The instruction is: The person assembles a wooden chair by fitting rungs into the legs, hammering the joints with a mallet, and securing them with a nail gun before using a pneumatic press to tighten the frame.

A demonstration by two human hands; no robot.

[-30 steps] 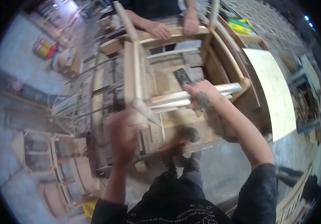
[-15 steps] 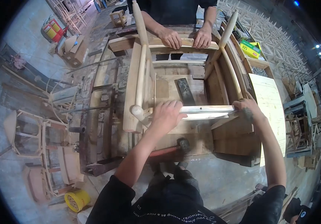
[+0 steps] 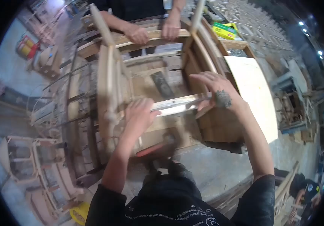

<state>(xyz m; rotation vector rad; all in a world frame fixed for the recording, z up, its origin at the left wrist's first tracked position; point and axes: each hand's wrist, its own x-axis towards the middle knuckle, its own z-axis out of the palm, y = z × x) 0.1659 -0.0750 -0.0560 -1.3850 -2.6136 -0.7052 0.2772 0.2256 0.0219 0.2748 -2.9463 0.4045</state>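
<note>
A pale wooden crossbar (image 3: 179,104) spans the near side of a wooden frame with two upright posts (image 3: 102,26). Around its left end, near the corner joint, my left hand (image 3: 140,113) is closed. My right hand (image 3: 216,90) is at the right end of the bar, its fingers apart and the thumb beneath, by the curved side rail (image 3: 205,51). Across from me, a co-worker's two hands (image 3: 170,28) rest on the curved far rail (image 3: 152,35). A dark metal plate (image 3: 162,84) lies inside the frame.
A hammer with a red handle (image 3: 150,150) lies on the bench's near edge. At the right are a pale board (image 3: 254,96) and a green and yellow box (image 3: 224,31). Chair frames (image 3: 43,165) stand at the left, beside a yellow bucket (image 3: 79,213).
The whole view has shifted, with the bench now further left and up. My right hand has opened from its grip on the bar's right end. My left hand stays on the bar.
</note>
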